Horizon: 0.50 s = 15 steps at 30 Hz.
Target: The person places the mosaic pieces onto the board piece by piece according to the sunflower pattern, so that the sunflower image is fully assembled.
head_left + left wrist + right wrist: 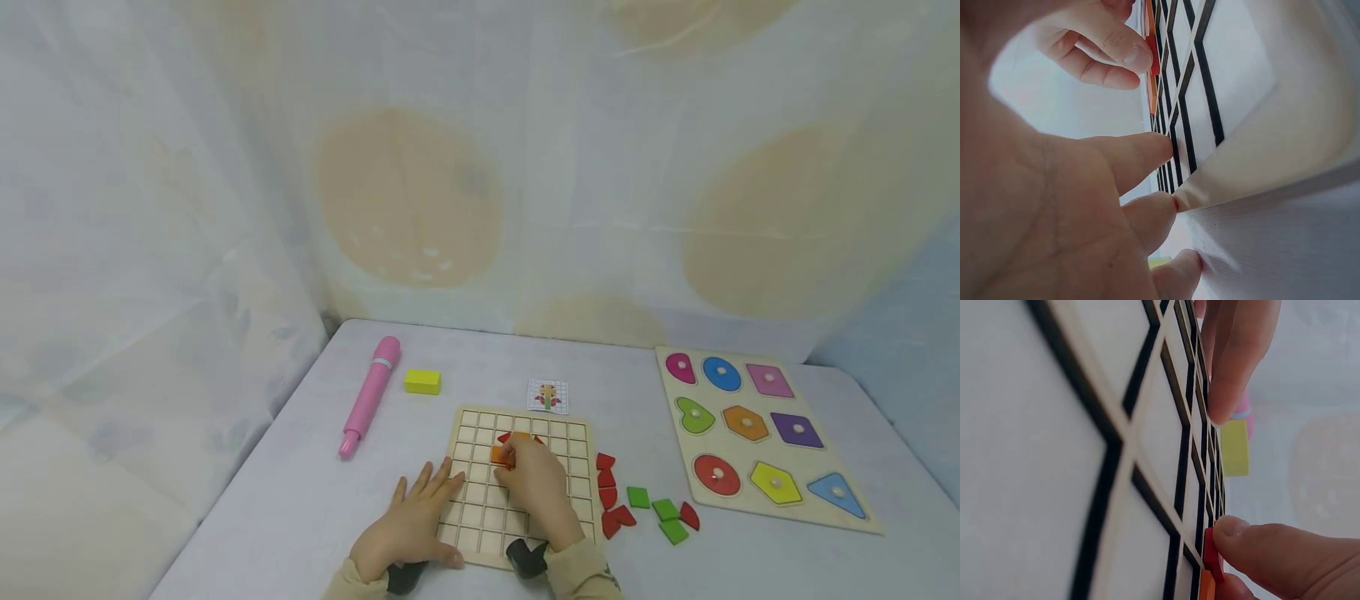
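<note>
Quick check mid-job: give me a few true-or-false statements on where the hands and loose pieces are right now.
1. The left hand lies flat on the grid board. True.
2. The right hand holds the pink pen. False: it pinches an orange piece on the board.
3. The loose red and green pieces lie left of the board. False: they lie to its right.
4. A yellow block sits beside the pen. True.
</note>
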Each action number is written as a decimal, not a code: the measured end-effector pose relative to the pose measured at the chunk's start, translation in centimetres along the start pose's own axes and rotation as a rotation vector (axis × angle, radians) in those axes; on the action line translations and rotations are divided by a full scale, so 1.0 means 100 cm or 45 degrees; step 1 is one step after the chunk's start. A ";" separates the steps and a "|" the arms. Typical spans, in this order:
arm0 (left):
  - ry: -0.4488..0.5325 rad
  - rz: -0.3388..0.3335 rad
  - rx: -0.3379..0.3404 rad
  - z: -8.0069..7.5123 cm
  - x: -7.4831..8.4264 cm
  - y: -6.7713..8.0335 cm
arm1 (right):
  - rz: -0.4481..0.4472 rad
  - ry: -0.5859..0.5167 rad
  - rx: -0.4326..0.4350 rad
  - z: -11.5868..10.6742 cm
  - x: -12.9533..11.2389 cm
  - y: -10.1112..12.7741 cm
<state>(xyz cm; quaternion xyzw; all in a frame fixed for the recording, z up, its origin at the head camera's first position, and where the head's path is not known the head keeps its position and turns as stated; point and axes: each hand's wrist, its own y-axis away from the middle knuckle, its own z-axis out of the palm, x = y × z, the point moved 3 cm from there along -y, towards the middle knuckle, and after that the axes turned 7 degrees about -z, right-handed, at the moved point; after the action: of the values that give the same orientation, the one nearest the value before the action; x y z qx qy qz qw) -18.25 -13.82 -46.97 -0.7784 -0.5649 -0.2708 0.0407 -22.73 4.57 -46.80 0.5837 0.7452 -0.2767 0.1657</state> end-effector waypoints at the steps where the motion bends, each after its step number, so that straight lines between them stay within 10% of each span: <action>1: -0.001 -0.001 0.000 0.000 0.000 0.000 | 0.011 -0.007 0.000 0.000 0.000 0.000; 15: -0.002 -0.015 -0.009 0.000 0.001 0.000 | 0.141 -0.049 0.041 0.003 0.003 -0.001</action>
<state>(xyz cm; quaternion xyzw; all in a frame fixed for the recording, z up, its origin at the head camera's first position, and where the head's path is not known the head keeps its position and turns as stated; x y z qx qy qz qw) -18.22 -13.73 -46.88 -0.7754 -0.5686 -0.2724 0.0357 -22.96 4.63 -47.13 0.6212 0.7038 -0.2903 0.1858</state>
